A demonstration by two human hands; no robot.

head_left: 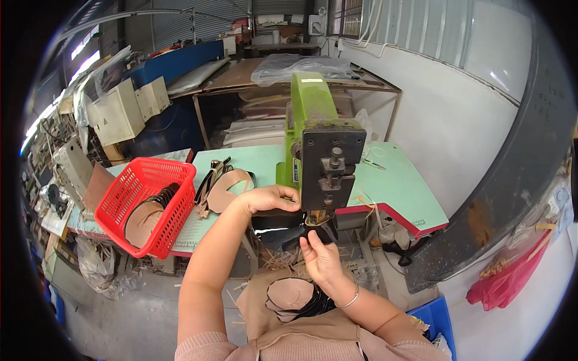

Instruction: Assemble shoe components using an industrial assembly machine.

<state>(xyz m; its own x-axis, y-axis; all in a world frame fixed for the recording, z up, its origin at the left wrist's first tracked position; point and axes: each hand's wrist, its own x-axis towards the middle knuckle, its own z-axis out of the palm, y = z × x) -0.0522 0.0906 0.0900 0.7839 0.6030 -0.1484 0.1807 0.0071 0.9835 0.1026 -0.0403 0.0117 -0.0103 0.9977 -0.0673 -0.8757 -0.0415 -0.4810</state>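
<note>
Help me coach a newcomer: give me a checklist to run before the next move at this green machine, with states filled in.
1. Right hand on black piece: ok, fingertips at its edge.
2. Left hand well away from machine: not ok, fingertips close beside its head.
3. Black piece seated properly: cannot tell, contact area hidden.
4. Basket away from machine: ok, off to its left.
5. Machine switched off: cannot tell.

Smooth black piece [283,239], pale glare toward left, below green machine [313,99], partly hidden by fingers [314,242].
</note>
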